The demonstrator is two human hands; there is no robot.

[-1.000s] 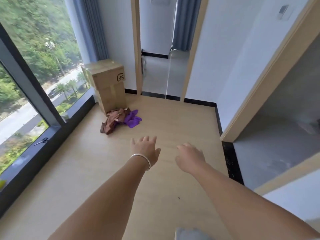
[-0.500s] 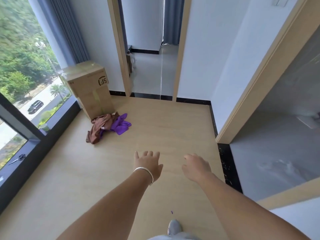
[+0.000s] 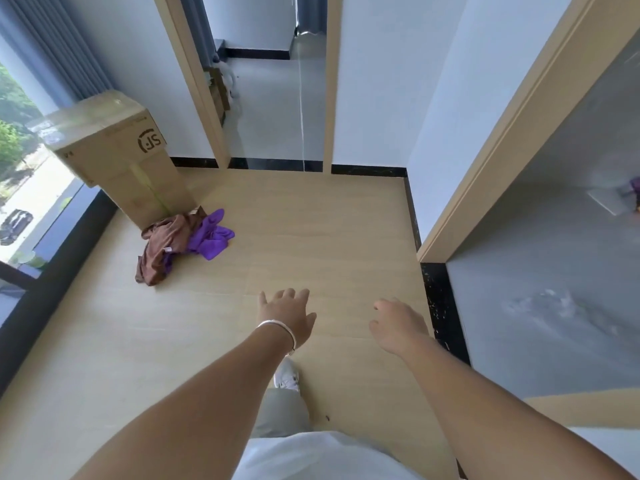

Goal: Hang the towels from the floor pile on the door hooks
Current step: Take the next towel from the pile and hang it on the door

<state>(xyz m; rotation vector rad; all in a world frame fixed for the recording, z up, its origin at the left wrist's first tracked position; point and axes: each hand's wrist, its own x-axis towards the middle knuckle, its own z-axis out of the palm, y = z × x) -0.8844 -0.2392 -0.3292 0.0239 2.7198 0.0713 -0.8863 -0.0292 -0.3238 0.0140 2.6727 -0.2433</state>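
You have hung nothing yet: both towels lie in the pile point(image 3: 180, 244) on the floor at left of centre, against the cardboard box point(image 3: 114, 157). Your left hand point(image 3: 287, 317) is spread open and empty; your right hand point(image 3: 398, 323), loosely relaxed, holds nothing. The pile's long axis runs from lower left to upper right, brown towel point(image 3: 162, 247) nearer the lower left, purple towel point(image 3: 211, 233) at the upper right.

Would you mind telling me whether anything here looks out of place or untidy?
Yes: a crumpled brown towel and a purple towel lie heaped on the light wooden floor against the tall cardboard box. Both hands are empty.
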